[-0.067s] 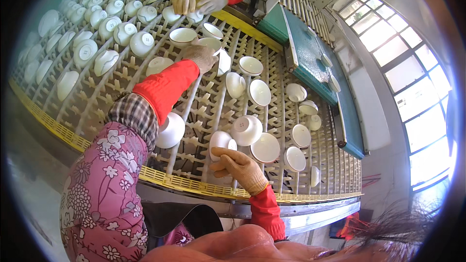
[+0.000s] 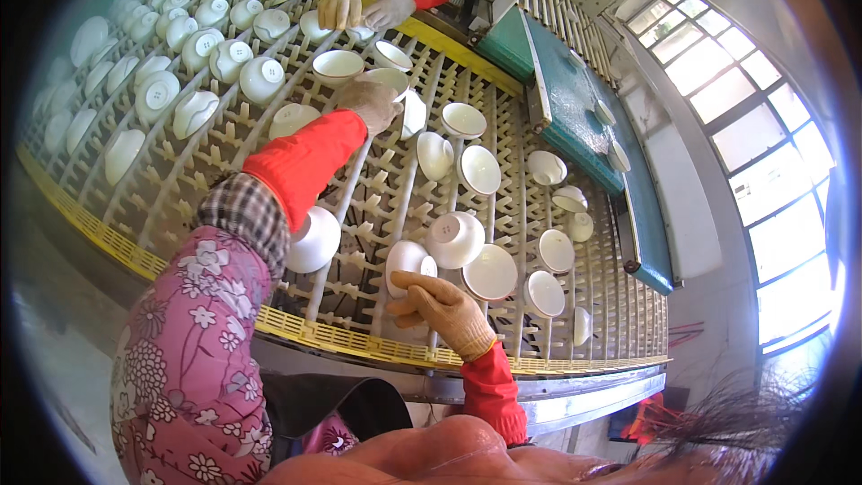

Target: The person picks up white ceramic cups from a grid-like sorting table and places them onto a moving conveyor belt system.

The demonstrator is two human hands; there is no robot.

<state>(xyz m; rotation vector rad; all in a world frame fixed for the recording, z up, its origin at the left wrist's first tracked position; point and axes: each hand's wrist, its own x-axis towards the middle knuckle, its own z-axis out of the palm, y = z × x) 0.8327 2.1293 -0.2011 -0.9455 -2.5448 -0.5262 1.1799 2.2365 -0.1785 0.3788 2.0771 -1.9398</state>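
My left hand (image 2: 370, 106), in a pale work glove, reaches far across a conveyor belt (image 2: 364, 238) of upright pegs. Its fingers are closed at the near rim of a white bowl (image 2: 388, 81), though the fingertips are partly hidden. A tilted bowl (image 2: 414, 114) stands just right of it. Closer to me, my right hand (image 2: 449, 313), in a tan glove, has its fingers bent against a white bowl (image 2: 406, 262) lying on its side. Beside that bowl are an upturned bowl (image 2: 455, 240) and another (image 2: 490, 273) showing its inside.
Rows of bowls (image 2: 158, 96) fill the belt's left. A co-worker's gloved hands (image 2: 364, 11) work at the far edge. Yellow edging (image 2: 332, 341) borders the belt. At right, a green conveyor (image 2: 584, 81) carries several bowls. A large bowl (image 2: 314, 241) sits under my left forearm.
The bowls on the belt have shifted very slightly left. One of the co-worker's hands has moved a little left and nearer. My own hands stay almost in place.
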